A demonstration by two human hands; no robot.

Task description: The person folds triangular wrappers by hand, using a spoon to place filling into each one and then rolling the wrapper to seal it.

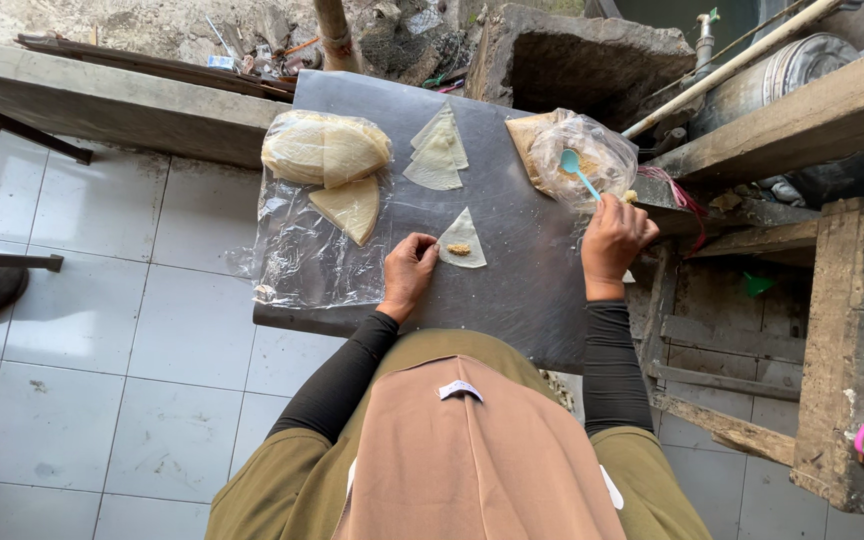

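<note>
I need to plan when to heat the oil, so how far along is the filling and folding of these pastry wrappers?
Early. One cut wrapper lies on the board with a dab of filling, unfolded, the left hand at its edge. The right hand holds a blue spoon in the filling bag. Waiting: two empty wrappers and the stack in plastic. No folded pieces show.

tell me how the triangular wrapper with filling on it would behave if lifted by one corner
The triangular wrapper looks thin and lies flat on the board, so it would probably flop. The crumbly filling sits loose and would likely slide off. The left hand touches its edge, perhaps steadying it.
</note>
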